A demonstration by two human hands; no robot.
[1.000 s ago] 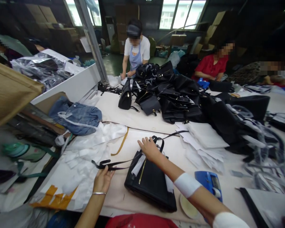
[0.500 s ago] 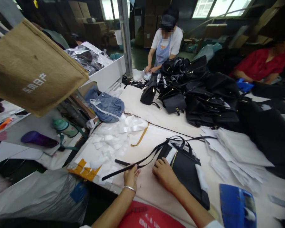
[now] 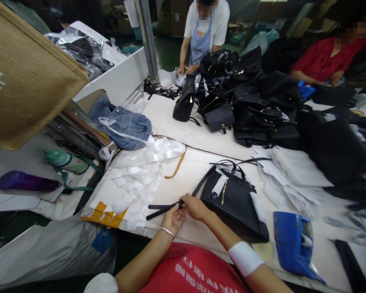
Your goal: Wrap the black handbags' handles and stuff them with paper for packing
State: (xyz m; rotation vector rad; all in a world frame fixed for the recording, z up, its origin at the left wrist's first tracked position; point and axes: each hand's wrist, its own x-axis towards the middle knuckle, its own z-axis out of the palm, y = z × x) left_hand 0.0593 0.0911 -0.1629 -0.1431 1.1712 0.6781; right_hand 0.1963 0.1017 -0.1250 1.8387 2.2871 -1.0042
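Observation:
A black handbag [image 3: 232, 201] with two short handles and a gold zipper lies on the white table in front of me. White paper is wrapped around parts of it. Its long black strap [image 3: 201, 182] runs left from the bag to my hands. My left hand [image 3: 173, 221] is closed on the strap near its loose ends, which stick out to the left. Right beside it, my right hand [image 3: 193, 206] pinches the same strap, its fingers meeting those of the left.
White wrapping strips [image 3: 137, 179] cover the table's left part, near a denim bag [image 3: 129, 127]. A heap of black bags [image 3: 262, 101] fills the far right. White sheets [image 3: 295, 171] and a blue tape dispenser [image 3: 293, 242] lie to my right. Two people work across the table.
My right hand has left the bag's front and moved left onto the strap beside my left hand. The strap ends are drawn closer together. The view has tilted down.

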